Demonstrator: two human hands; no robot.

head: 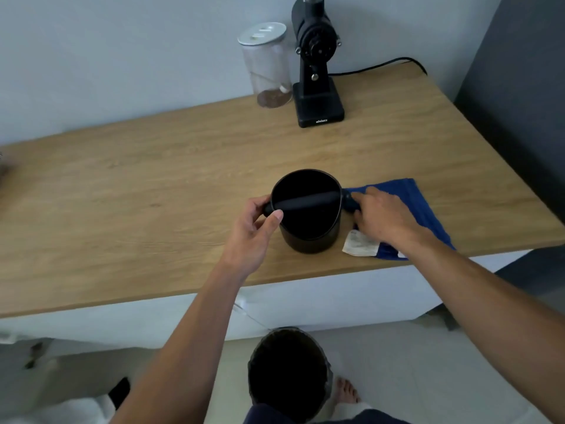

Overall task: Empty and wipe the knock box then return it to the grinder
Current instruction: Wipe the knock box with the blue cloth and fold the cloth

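My two hands frame the knock box at the near edge of the counter, upright, its mouth open to the camera and its bar running left to right across the rim. My left hand is closed on the left end of that bar, thumb against the rim. My right hand reaches for the bar's right end, fingers curled at the knob where it meets the blue cloth; whether they grip the knob or the cloth edge, I cannot tell.

The cloth lies flat just right of the box, touching it, a white tag showing at its near corner. The grinder stands far back against the wall, well apart from the box, with a jar of grounds at its left. A bin waits on the floor directly below me.

The inside of the box reads solid black, so I cannot say whether pucks remain in it. My judgement: this is the start of the emptying step, with the bar being lifted out or the box being steadied for a lift. The next move calls for a firm two-handed hold, bringing the box off the counter edge and tipping it over the bin without spilling on the floor.
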